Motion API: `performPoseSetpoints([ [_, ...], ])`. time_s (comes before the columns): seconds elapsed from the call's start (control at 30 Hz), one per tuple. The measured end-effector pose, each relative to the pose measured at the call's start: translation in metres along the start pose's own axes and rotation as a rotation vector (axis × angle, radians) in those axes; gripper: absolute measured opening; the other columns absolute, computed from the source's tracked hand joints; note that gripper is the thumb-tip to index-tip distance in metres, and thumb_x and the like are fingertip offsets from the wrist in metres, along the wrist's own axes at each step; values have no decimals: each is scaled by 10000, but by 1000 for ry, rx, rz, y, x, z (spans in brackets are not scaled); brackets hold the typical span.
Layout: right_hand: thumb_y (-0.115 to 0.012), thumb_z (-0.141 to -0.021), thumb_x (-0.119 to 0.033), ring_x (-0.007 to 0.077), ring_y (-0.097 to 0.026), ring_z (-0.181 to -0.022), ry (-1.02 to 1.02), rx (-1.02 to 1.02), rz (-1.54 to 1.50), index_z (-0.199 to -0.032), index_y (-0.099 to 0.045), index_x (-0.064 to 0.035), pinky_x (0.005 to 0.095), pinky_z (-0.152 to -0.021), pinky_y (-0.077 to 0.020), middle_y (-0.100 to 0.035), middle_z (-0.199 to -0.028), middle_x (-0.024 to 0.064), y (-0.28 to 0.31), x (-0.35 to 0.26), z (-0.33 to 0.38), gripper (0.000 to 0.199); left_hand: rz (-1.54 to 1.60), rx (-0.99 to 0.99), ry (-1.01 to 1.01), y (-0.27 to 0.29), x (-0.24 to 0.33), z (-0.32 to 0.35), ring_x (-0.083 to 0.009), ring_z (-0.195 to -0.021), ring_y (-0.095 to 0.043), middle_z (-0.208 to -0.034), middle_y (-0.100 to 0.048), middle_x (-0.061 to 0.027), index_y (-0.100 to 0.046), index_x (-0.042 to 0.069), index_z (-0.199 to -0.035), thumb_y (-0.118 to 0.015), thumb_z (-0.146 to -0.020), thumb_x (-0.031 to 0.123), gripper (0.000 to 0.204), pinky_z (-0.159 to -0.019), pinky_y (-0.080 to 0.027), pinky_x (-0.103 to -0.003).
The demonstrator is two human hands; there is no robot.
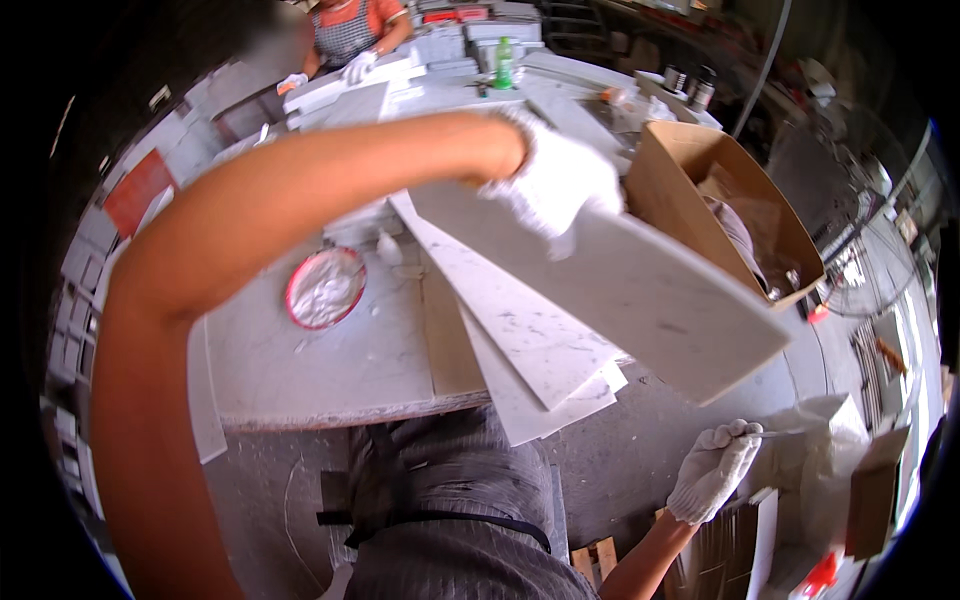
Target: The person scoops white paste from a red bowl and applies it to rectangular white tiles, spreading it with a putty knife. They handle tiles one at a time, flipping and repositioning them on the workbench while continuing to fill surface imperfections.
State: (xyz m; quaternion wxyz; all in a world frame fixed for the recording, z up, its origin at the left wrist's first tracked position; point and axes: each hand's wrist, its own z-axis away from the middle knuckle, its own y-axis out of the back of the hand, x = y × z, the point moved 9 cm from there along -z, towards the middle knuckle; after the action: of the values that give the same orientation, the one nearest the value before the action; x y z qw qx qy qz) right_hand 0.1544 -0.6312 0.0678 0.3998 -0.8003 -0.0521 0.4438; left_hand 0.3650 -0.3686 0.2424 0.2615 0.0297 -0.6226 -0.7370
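My left arm reaches across, and my left hand [570, 185], in a white knit glove, is closed on the upper edge of a grey marble slab [640, 290]. The slab is tilted above other pieces. Beneath it, a white speckled slab [520, 325] and another white slab [515, 410] lie fanned out, jutting past the table's near edge. My gloved right hand [715, 465] is low at the right, off the table, pinching a thin metal tool [775, 434]; its exact kind is hard to make out. A red-rimmed bowl of white paste [326, 288] sits on the table, left of the slabs.
An open cardboard box [655, 195] stands right of the slab. Behind are a green bottle [503, 65] and stacked slabs. Across the table a person in white gloves [358, 68] handles a slab. A fan [870, 260] and another carton [878, 490] stand at right.
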Motion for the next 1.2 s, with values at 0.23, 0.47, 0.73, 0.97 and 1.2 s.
performPoseSetpoints([
  [0.23,-656,-953,-176,93,-560,-815,-158,-196,-231,-1118,-610,-99,212,-694,-464,-619,-1052,6,-58,60,-32,187,331,214,357,63,18,145,-182,-735,-688,-917,-728,-117,-690,-9,-1086,-731,-786,207,371,-651,-559,-330],
  [0.47,-667,-941,-257,173,-563,-1173,-296,-379,-70,-1350,-523,-56,354,-1006,-457,-578,-1322,25,-130,119,-57,478,572,415,601,-16,5,264,-198,-845,-649,-869,-692,-115,-659,2,-1089,-675,-873,368,426,-742,-509,-329],
  [0.73,-631,-968,-252,174,-602,-982,-776,-727,-103,-1080,-546,-92,297,-809,-503,-601,-1179,109,-270,196,18,213,1302,636,1006,-252,-1,363,-156,-1020,-581,-1120,-657,-93,-548,-25,-1315,-715,-885,210,517,-924,-467,-332],
  [0.97,-629,-952,-129,241,-650,-1050,-1330,-1150,-108,-1082,-572,-30,399,-903,-553,-641,-1176,166,-340,244,138,173,1209,476,1110,-306,-3,356,-193,-977,-618,-1060,-684,-137,-595,-15,-1236,-719,-864,319,515,-905,-466,-336],
  [1.2,-619,-958,-146,246,-643,-1067,-1209,-921,-56,-1082,-576,5,381,-938,-541,-616,-1148,159,-383,311,115,200,1181,461,1039,-340,-5,345,-320,-974,-635,-1054,-673,-217,-607,-16,-1201,-705,-858,393,543,-882,-464,-383],
])
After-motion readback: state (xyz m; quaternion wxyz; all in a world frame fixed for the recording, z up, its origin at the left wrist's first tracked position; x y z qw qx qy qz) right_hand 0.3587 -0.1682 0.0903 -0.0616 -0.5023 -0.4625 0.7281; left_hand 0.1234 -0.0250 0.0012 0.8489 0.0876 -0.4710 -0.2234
